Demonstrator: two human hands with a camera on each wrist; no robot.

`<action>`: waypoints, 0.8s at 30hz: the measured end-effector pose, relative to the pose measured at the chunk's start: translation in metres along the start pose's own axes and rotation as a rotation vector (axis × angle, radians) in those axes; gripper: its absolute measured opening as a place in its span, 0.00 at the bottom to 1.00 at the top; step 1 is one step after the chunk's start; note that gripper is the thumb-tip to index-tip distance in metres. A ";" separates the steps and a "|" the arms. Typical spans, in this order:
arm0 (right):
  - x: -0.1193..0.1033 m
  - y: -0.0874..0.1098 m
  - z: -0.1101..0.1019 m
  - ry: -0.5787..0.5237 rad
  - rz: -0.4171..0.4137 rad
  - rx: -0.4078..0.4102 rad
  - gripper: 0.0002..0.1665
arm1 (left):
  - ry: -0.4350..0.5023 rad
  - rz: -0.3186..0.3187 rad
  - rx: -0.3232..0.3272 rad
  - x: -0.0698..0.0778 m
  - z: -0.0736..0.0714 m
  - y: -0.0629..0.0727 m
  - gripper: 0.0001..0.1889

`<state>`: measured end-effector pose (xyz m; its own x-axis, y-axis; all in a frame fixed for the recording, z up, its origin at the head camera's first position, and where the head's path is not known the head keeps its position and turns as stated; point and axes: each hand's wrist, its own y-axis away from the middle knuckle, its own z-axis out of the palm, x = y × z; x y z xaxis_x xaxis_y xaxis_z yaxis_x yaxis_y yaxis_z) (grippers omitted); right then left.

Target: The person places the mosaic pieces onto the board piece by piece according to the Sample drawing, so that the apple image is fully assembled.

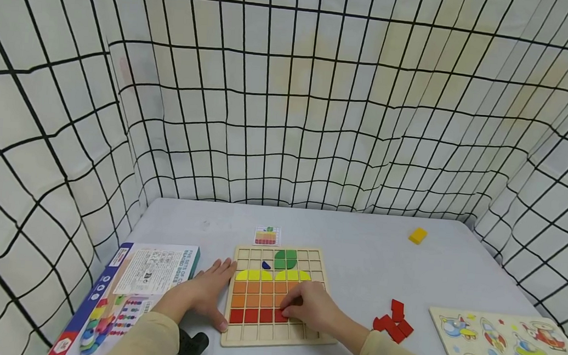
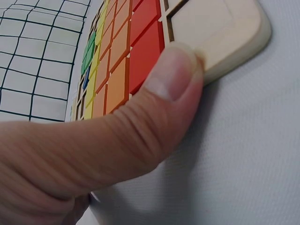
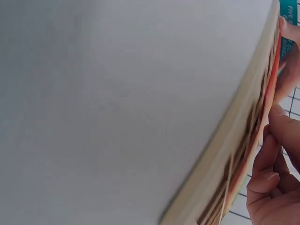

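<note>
On the table lies a wooden grid board [image 1: 253, 337] with rows of red, orange and yellow pieces, a green piece [image 1: 285, 259] and a small dark blue piece [image 1: 266, 265]. My left hand [image 1: 211, 289] is spread along its left edge, thumb [image 2: 173, 70] resting on the near left corner beside a red square tile [image 2: 146, 44]. My right hand [image 1: 312, 307] reaches over the board's right half. Its thumb and curled index finger pinch at a red square tile [image 1: 280, 316] at the right end of the red row. In the right wrist view its fingertips [image 3: 277, 112] meet, hiding most of the tile.
Several loose red tiles [image 1: 395, 329] lie to the right of the board, and a yellow piece [image 1: 418, 236] farther back. A small pattern card [image 1: 267, 236] sits behind the board. A box [image 1: 154, 270] stands at left, a picture puzzle board [image 1: 509, 347] at right. Black netting surrounds the table.
</note>
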<state>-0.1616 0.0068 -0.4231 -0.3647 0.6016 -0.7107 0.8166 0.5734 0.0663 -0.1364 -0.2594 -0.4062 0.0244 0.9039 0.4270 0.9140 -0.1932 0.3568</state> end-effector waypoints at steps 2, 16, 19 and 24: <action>0.001 0.002 -0.005 0.014 -0.012 0.010 0.04 | 0.001 0.003 -0.001 0.000 0.001 0.000 0.68; 0.062 0.043 -0.116 0.154 0.176 0.112 0.09 | -0.015 0.007 -0.011 -0.003 0.000 -0.002 0.70; 0.081 0.061 -0.133 0.174 0.219 0.090 0.10 | -0.016 0.007 -0.012 -0.003 0.000 -0.002 0.69; 0.101 0.081 -0.143 0.183 0.292 0.021 0.10 | -0.017 0.009 -0.012 -0.003 0.002 -0.002 0.70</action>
<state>-0.1960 0.1938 -0.3896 -0.1873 0.8295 -0.5261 0.9065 0.3523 0.2328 -0.1381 -0.2615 -0.4098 0.0393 0.9087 0.4157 0.9088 -0.2054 0.3631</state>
